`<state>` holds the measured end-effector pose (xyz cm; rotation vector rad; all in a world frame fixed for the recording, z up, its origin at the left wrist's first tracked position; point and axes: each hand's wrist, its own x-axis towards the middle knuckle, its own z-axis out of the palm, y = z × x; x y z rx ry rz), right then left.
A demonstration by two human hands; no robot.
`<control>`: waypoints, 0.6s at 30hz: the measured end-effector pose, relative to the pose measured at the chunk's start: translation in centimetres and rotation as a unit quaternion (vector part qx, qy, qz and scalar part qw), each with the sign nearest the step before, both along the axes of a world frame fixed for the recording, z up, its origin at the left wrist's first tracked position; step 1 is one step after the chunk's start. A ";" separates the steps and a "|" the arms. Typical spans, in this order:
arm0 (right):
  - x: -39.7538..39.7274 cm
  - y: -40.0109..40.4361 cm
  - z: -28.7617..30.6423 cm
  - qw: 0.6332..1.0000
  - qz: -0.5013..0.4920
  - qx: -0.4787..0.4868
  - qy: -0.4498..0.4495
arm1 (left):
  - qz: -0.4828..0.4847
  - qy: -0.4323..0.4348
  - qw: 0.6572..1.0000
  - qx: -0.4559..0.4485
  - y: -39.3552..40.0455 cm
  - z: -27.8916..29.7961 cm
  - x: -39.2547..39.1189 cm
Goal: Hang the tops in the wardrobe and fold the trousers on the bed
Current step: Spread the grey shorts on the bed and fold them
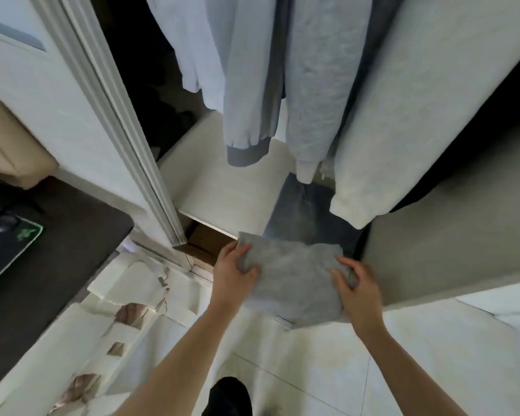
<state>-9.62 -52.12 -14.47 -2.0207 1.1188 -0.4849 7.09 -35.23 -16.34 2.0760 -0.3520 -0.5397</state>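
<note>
A folded grey garment (294,280) is held flat in front of the open wardrobe, just below its white shelf (222,193). My left hand (233,273) grips its left edge and my right hand (357,291) grips its right edge. Folded blue denim (306,214) lies on the shelf just beyond the grey piece. Above hang several tops: a pale blue one with a grey cuff (243,85), a grey one (318,100) and a cream one (418,100).
The white wardrobe door frame (117,115) stands to the left. A dark desk (57,229) with a mouse pad sits at far left. Broken white foam pieces (117,310) lie on the tiled floor (327,370). A wardrobe door (463,250) stands at right.
</note>
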 end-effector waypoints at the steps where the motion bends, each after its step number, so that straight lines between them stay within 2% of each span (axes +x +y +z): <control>1: 1.2 -1.1 -0.1 1.000 -0.023 0.000 -0.006 | -0.030 0.001 1.000 0.009 -1.9 0.0 2.0; 3: 3.5 -3.6 -0.3 0.996 -0.073 -0.028 -0.030 | -0.089 -0.011 0.996 0.004 -6.1 0.3 5.6; 6: 5.7 -6.3 -1.2 0.982 -0.135 -0.114 -0.067 | -0.110 -0.072 0.988 -0.085 -11.3 0.5 8.8; 8: 6.9 -7.7 -2.6 0.972 -0.166 -0.153 -0.058 | -0.141 -0.111 0.979 -0.095 -13.6 -1.0 10.2; 10: 7.6 -9.4 -4.9 0.974 -0.163 -0.154 0.029 | -0.249 -0.147 0.957 0.026 -15.0 -3.9 11.0; 12: 7.7 -10.5 -8.5 0.973 -0.108 -0.093 0.182 | -0.372 -0.114 0.905 0.170 -15.6 -8.2 10.6; 13: 7.5 -10.5 -9.9 0.971 -0.081 -0.050 0.218 | -0.409 -0.087 0.884 0.211 -15.3 -10.0 10.1; 15: 7.5 -10.0 -11.2 0.977 -0.082 -0.011 0.194 | -0.410 -0.104 0.876 0.231 -14.7 -12.3 9.2; 17: 7.4 -9.6 -11.7 0.979 -0.096 -0.023 0.178 | -0.386 -0.193 0.871 0.235 -14.3 -13.6 9.0; 18: 7.3 -9.4 -11.7 0.974 -0.089 -0.048 0.202 | -0.379 -0.237 0.861 0.244 -14.2 -13.9 9.0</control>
